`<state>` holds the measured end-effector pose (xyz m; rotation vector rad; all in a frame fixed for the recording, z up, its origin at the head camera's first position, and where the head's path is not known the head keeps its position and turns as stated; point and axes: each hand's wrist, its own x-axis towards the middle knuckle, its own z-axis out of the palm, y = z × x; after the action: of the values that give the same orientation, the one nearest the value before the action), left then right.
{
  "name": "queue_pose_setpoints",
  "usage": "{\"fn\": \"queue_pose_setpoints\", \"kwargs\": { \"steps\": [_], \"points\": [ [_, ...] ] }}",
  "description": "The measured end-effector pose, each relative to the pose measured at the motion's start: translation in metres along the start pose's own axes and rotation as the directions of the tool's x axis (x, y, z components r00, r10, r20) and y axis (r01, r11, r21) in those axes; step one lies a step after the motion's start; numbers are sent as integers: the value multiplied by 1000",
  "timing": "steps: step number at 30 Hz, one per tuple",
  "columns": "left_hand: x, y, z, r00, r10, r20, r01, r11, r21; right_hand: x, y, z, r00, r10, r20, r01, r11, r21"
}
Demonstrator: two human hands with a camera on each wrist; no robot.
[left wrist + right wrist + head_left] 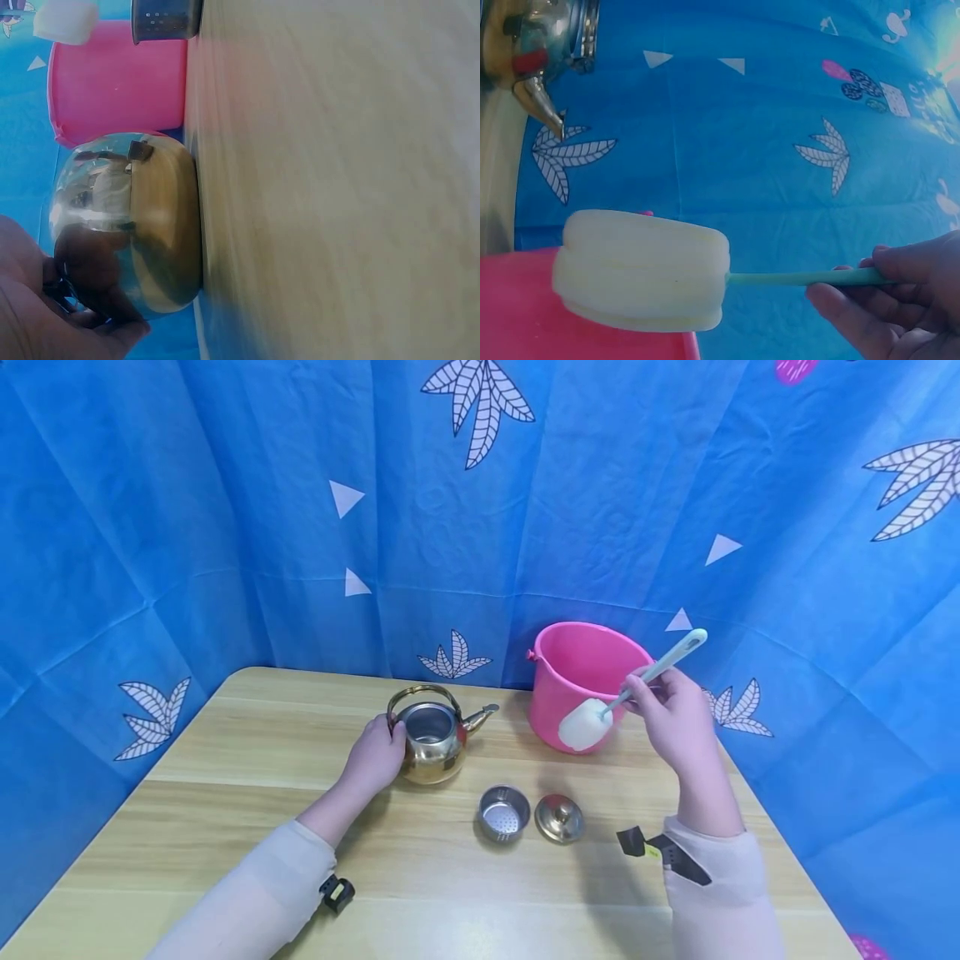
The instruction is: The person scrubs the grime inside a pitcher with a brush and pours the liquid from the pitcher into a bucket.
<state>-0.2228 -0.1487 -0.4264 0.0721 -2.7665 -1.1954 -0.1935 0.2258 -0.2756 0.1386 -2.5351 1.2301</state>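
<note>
sleeves [247, 889]: pale, both reaching forward from the bottom of my head feed, a black strap [684, 860] at each wrist.
strainer cup [504, 816]: metal, small holes in its base, upright on the pale wooden table [420, 902].
lid [558, 818]: shiny, round, knob up, just right of the strainer cup.
left hand [373, 755]: i see it gripping the kettle [432, 758] at the low left end of its handle, fingers and thumb curled in.
kettle: gold-toned, upright on the table, uncovered, so i look down into its mouth; spout aimed right, toward the bucket [546, 714].
right hand [675, 714]: raised, pinching the sponge brush [587, 725] by its pale green handle.
sponge brush: white head in the air before the bucket, handle slanting up and right.
bucket: pink, upright near the table's far edge.
curtain [300, 468]: blue, printed with white leaves and triangles, behind everything i can see.
</note>
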Motion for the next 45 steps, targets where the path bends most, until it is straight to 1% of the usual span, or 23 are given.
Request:
{"fn": "queue_pose_setpoints", "kwargs": {
  "steps": [2,10,15,21,23,34,37,41,45],
  "points": [
    [0,0,0,1000,7,-4,-7,1000,3,1,-1,3,1000,-12,-14,12,1000,6],
    [0,0,0,1000,10,1,-10,1000,7,4,0,16,992,-103,-66,105,994,18],
    [-1,2,-1,1000,5,3,-5,1000,0,6,-2,21,986,-135,-93,141,988,62],
    [0,2,-1,1000,4,1,-4,1000,1,9,-6,28,979,-156,-134,177,971,160],
    [0,2,-1,1000,1,3,-1,1000,0,10,-7,30,977,-161,-140,185,964,189],
    [1,2,-2,1000,-7,6,7,1000,7,15,-14,38,973,-191,-129,220,938,267],
    [0,2,-2,1000,-10,6,9,1000,8,16,-16,41,973,-199,-120,225,936,272],
    [0,3,-2,1000,-12,11,12,1000,9,18,-16,48,966,-223,-133,253,928,275],
    [-1,3,-2,1000,-10,14,9,1000,6,20,-16,54,957,-249,-148,284,908,307]
  ]
}}
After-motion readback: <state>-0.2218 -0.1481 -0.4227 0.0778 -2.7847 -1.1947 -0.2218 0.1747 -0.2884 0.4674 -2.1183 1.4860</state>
